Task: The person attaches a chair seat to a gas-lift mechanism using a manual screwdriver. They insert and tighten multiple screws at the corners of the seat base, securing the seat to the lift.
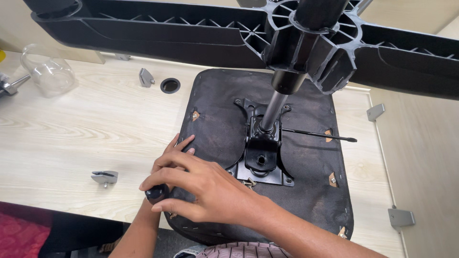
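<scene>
The right hand (205, 188) is curled around a black knob (156, 193) at the near-left edge of the upturned chair seat (311, 191) on the pale table (57, 143). The left hand (174, 150) lies under it, fingers flat on the seat, gripping nothing.

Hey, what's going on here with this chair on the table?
An office chair seat lies upside down on a pale wooden table, its star base up in the air. The right hand grips a dark knob at the seat's edge, over the left hand pressed on the seat.
</scene>
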